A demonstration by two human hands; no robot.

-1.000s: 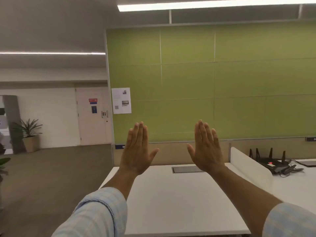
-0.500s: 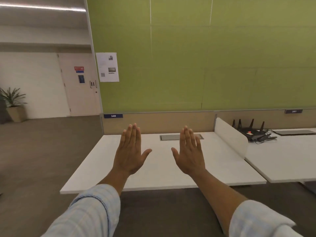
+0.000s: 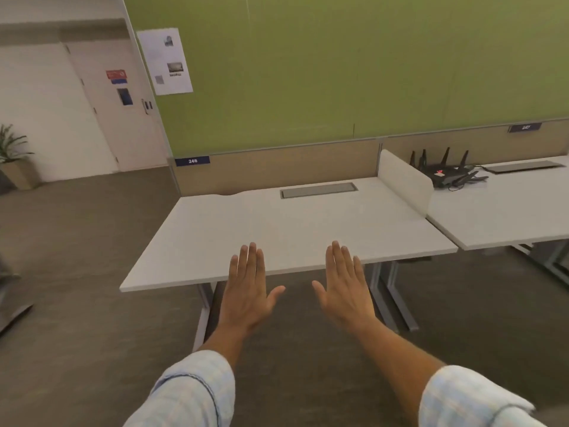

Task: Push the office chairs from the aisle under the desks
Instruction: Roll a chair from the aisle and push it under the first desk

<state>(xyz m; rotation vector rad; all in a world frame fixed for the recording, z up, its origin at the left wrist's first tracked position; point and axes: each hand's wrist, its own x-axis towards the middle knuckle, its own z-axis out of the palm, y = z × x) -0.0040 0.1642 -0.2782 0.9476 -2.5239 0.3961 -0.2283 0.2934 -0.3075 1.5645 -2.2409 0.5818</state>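
Both hands are raised at the lower centre of the frame, backs toward the camera. The left hand [image 3: 248, 291] and the right hand [image 3: 346, 291] are flat, fingers extended and close together, thumbs spread inward; neither holds anything. The hands are side by side, apart, in front of the near edge of the white desk [image 3: 308, 229] at mid-frame. A second desk [image 3: 505, 211] adjoins at the right, behind a low white divider [image 3: 403, 180], and carries a black router [image 3: 446, 174]. No office chair can be identified in view.
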